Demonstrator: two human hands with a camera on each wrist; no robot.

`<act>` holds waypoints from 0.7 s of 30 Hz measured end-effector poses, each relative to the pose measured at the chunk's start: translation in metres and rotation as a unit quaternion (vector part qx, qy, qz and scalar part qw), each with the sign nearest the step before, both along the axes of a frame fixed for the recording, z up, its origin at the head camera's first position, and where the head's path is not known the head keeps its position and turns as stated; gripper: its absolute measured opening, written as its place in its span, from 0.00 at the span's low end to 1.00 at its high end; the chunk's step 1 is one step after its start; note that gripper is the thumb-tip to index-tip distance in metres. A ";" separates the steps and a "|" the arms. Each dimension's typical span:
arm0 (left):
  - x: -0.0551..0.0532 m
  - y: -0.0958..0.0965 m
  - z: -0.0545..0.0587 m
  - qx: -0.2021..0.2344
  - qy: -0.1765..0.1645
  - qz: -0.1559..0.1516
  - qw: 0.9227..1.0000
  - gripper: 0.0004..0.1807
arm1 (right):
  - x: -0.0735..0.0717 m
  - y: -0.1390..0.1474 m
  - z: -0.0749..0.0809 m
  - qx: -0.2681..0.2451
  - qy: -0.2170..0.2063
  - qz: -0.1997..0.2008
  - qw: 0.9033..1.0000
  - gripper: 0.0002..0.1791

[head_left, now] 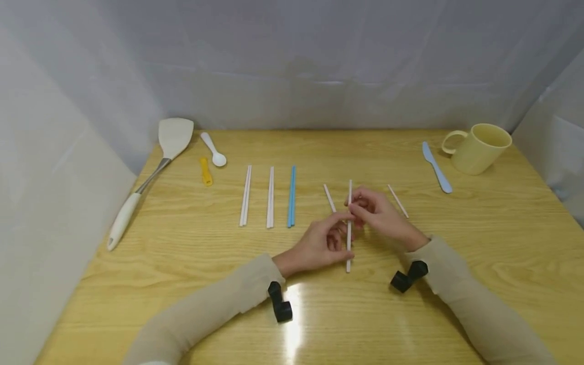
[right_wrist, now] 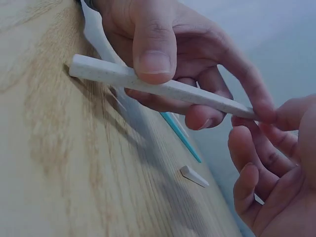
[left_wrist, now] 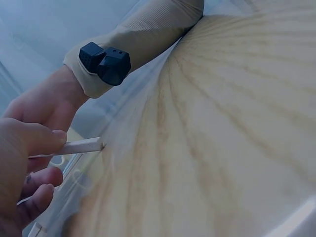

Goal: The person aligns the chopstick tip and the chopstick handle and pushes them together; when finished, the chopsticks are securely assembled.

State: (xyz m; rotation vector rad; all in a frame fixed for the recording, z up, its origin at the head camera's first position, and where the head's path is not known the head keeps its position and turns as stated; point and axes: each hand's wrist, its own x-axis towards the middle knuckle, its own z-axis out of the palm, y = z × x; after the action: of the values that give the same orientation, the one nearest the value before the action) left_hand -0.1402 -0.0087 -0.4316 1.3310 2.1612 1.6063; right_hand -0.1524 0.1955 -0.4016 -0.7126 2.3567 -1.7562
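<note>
Both hands hold one pale, speckled chopstick (right_wrist: 197,97), which points away from the person just above the table. My left hand (head_left: 319,243) has its thumb along the near part and its fingers on the other side. Farther up the stick, my right hand (head_left: 378,213) pinches it between thumb and fingertips. Behind the left hand lies a loose pale chopstick (head_left: 329,196), its near end hidden. Another loose pale chopstick (head_left: 397,199) slants beyond the right hand, partly covered by it.
Left of the hands lie two pale chopstick pairs (head_left: 245,195) and a blue pair (head_left: 291,196), side by side. Farther left are a spatula (head_left: 141,187), a white spoon (head_left: 214,152) and a small yellow piece (head_left: 206,171). A light-blue knife (head_left: 436,168) and yellow mug (head_left: 479,149) stand back right.
</note>
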 end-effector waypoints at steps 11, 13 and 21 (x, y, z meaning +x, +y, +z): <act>-0.010 -0.004 0.009 -0.048 0.014 0.016 0.999 0.34 | -0.002 0.011 0.007 0.093 0.000 -0.035 0.995 0.11; -0.012 -0.007 0.013 -0.067 0.030 0.035 0.997 0.34 | -0.004 0.017 0.009 0.101 0.013 -0.048 0.994 0.11; -0.026 -0.020 0.023 -0.140 0.149 0.131 0.970 0.35 | -0.011 0.040 0.014 0.099 0.059 -0.126 0.985 0.11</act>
State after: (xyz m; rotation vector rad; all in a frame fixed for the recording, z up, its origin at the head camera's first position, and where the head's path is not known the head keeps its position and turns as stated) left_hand -0.1666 -0.0283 -0.4084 1.3119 2.7192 1.1686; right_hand -0.1639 0.2351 -0.3875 -0.5217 2.7601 -1.5706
